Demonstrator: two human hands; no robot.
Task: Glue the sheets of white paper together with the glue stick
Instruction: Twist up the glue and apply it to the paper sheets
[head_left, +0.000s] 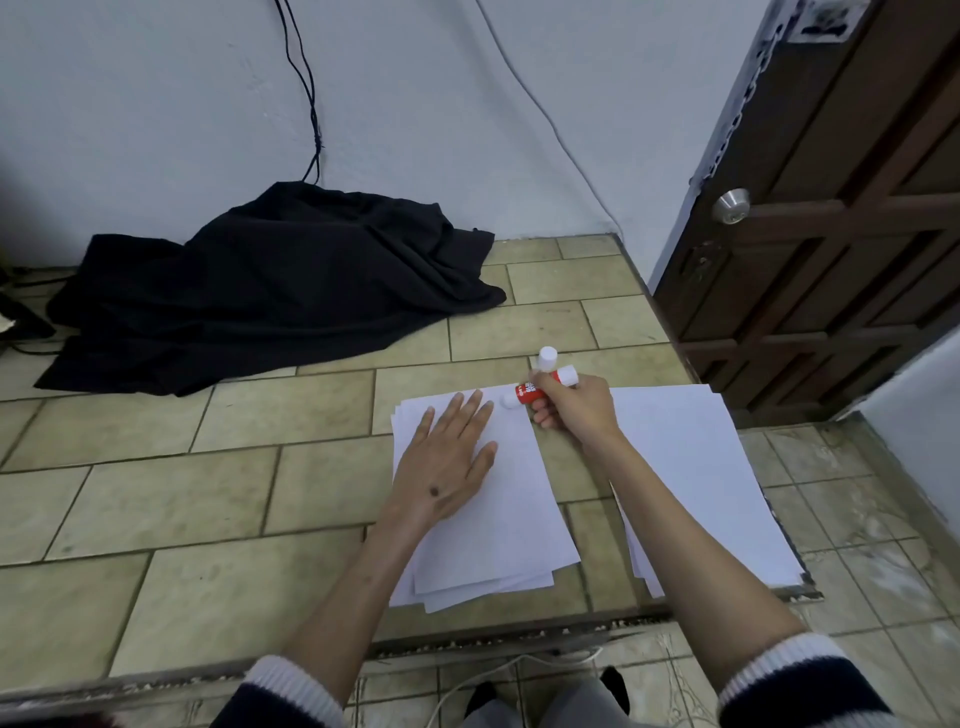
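Observation:
A loose stack of white paper sheets (498, 525) lies on the tiled counter, and a second stack (696, 483) lies to its right. My left hand (449, 457) rests flat, fingers spread, on the upper part of the left stack. My right hand (571, 405) grips a red glue stick (527, 393), held sideways with its white tip touching the top right corner of the left stack. A white cap (548, 357) stands upright on the counter just behind the glue stick.
A crumpled black cloth (280, 280) covers the far left of the tiled counter (208, 493). Cables hang down the white wall behind it. The counter's right edge sits beside a brown wooden door (831, 234) with a metal knob. Tiled floor lies below right.

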